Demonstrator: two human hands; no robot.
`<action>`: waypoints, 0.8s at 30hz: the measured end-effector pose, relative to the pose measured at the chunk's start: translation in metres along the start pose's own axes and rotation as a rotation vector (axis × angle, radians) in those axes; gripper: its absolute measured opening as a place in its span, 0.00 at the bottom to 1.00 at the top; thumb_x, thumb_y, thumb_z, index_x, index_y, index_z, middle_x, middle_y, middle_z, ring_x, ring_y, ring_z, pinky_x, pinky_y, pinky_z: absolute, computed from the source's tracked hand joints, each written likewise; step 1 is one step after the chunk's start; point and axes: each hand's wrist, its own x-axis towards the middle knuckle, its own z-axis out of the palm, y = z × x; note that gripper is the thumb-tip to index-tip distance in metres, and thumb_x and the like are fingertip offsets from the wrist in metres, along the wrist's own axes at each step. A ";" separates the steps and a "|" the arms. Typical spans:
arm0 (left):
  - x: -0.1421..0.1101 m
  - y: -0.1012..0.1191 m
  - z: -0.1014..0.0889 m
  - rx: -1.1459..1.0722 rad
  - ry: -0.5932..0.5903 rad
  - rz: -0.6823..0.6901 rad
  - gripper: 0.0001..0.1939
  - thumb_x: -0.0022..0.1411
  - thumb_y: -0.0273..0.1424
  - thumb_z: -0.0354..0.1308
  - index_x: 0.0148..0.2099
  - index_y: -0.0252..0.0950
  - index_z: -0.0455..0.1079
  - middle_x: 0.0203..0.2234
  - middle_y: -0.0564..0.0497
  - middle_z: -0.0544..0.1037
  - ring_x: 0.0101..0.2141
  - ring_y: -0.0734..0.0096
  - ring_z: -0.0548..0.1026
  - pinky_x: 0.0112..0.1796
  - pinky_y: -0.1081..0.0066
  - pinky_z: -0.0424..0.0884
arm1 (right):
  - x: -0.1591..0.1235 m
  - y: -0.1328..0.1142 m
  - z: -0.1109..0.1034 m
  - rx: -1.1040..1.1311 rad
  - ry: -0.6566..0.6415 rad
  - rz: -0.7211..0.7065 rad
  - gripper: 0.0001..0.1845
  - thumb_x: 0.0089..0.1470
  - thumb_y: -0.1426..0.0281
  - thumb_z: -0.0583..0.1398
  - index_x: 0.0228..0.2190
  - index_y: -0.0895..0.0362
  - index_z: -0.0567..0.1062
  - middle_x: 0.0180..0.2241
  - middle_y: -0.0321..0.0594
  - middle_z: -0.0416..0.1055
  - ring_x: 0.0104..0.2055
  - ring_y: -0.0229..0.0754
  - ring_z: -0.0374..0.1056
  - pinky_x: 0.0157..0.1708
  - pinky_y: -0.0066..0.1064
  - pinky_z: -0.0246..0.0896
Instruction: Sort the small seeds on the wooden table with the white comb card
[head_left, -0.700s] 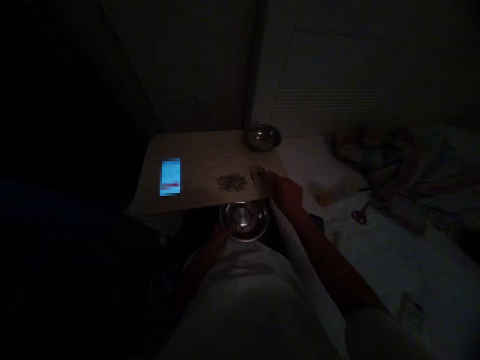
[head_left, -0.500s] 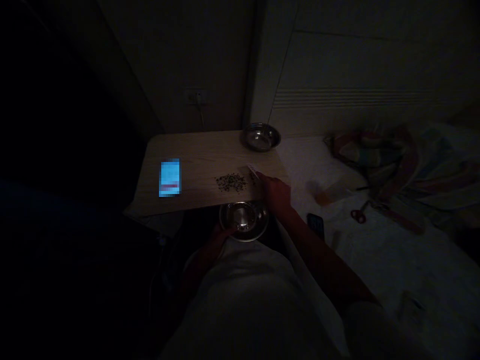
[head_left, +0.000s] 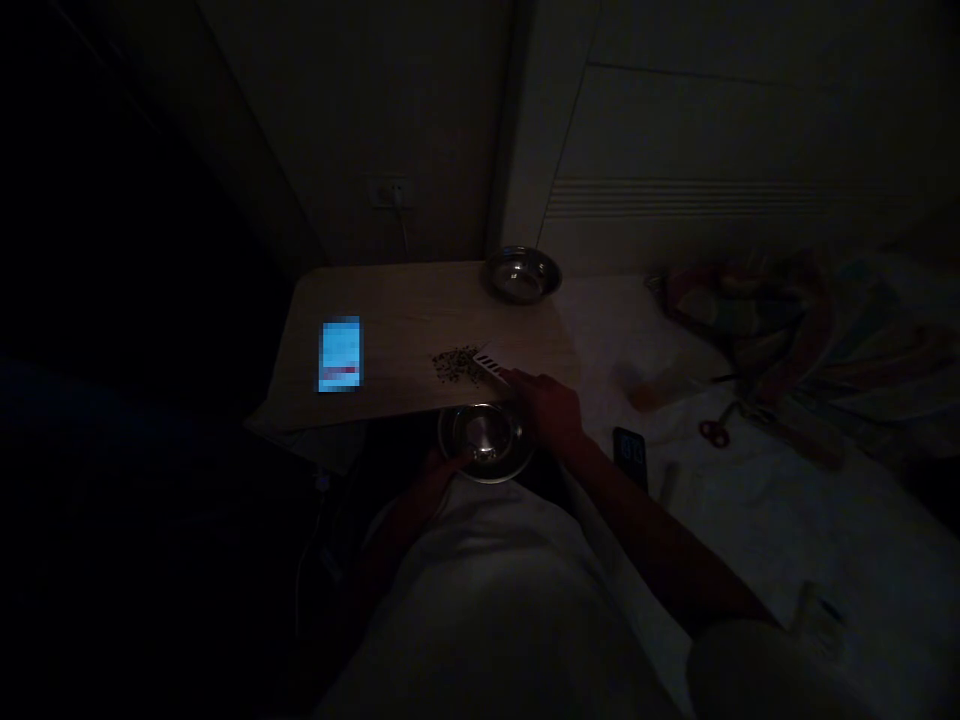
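In dim light, my left hand grips the near-left rim of a shiny metal bowl, held just under the table's front edge. A scatter of small dark bits, like seeds or grains, lies on the wooden table above that bowl. My right hand is closed on a flat white card with dark stripes. The card's far end meets the right side of the scatter. Too little light falls on the bowl to tell what it contains.
A second metal bowl stands at the table's back right corner. A glowing blurred screen is at the left. On the white bedding to the right lie a dark phone, red-handled scissors and a bunched colourful cloth.
My right hand has shifted slightly nearer me, and the card now reaches farther left and lower over the scatter, which looks narrower on its right. My left hand and its bowl stay put.
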 end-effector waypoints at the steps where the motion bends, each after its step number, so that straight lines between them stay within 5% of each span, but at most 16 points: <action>1: -0.001 0.001 0.000 0.013 0.016 -0.003 0.33 0.40 0.29 0.70 0.53 0.39 0.70 0.49 0.45 0.76 0.52 0.50 0.70 0.53 0.57 0.64 | -0.001 0.002 0.001 0.011 0.010 -0.007 0.26 0.58 0.67 0.52 0.58 0.44 0.61 0.56 0.34 0.66 0.46 0.46 0.68 0.35 0.32 0.62; 10: -0.005 0.002 0.000 0.021 0.000 -0.008 0.33 0.43 0.31 0.69 0.54 0.37 0.69 0.52 0.43 0.74 0.54 0.50 0.69 0.52 0.58 0.65 | -0.004 0.038 0.000 0.136 0.079 -0.071 0.23 0.57 0.69 0.53 0.54 0.44 0.68 0.45 0.38 0.75 0.41 0.44 0.70 0.38 0.31 0.62; 24: -0.010 0.012 0.007 0.050 0.019 -0.029 0.32 0.42 0.29 0.69 0.52 0.37 0.70 0.51 0.44 0.75 0.53 0.51 0.70 0.52 0.58 0.65 | 0.006 0.075 0.001 0.417 0.148 -0.216 0.20 0.56 0.73 0.52 0.47 0.49 0.75 0.47 0.35 0.74 0.48 0.43 0.71 0.48 0.34 0.63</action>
